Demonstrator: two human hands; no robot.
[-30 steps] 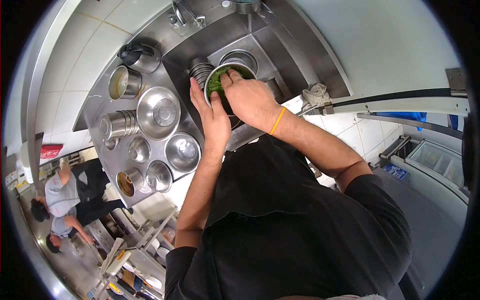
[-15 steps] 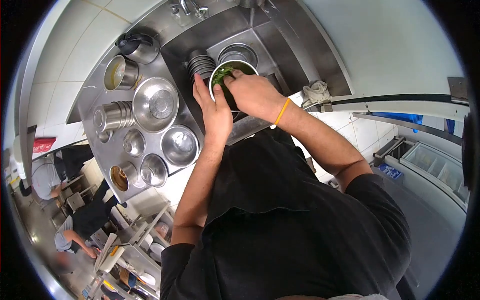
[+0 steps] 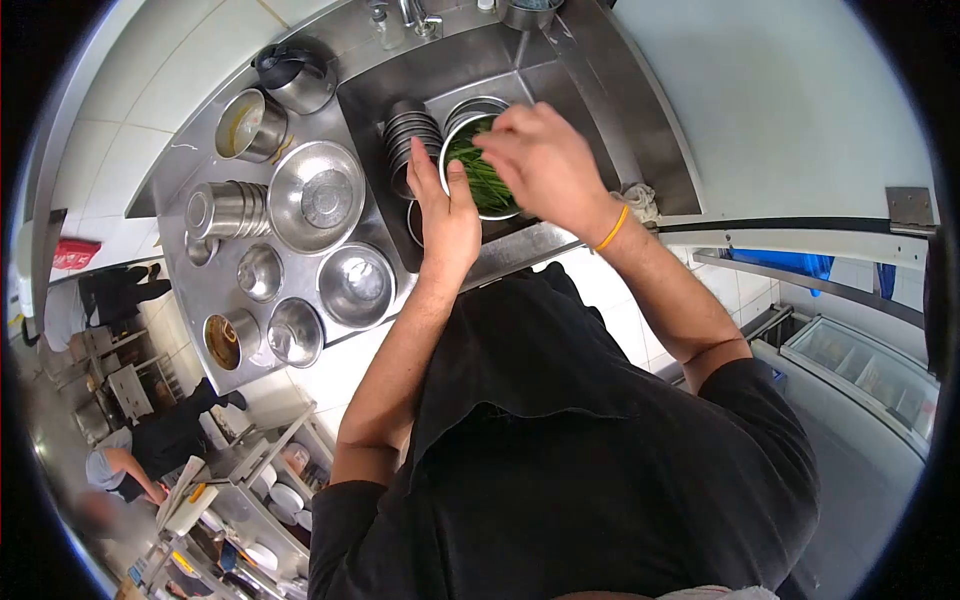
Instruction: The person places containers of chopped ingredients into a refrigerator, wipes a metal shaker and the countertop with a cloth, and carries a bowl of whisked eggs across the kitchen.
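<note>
A round metal container with a pale rim (image 3: 446,178) is tilted over the sink, with long green leafy stalks (image 3: 484,180) inside. My left hand (image 3: 447,215) lies against the container's left side, its fingers extended and its thumb at the rim. Above the container's right part is my right hand (image 3: 545,160), raised off the greens, with an orange band at the wrist. Its fingers are bent and blurred, and whether they hold anything is hidden. Stacked metal cups (image 3: 410,128) stand in the sink to the left of the container.
Metal bowls (image 3: 318,198), a stack of metal pots (image 3: 228,210), a pot with brown contents (image 3: 226,341) and a black-lidded jug (image 3: 298,80) sit on the left counter. A faucet (image 3: 420,22) is behind the sink. Two people are at the far left, one in a grey shirt (image 3: 112,460).
My right hand has lifted out of the container, uncovering more of the greens. The view has shifted. My left hand stays at the container's side.
</note>
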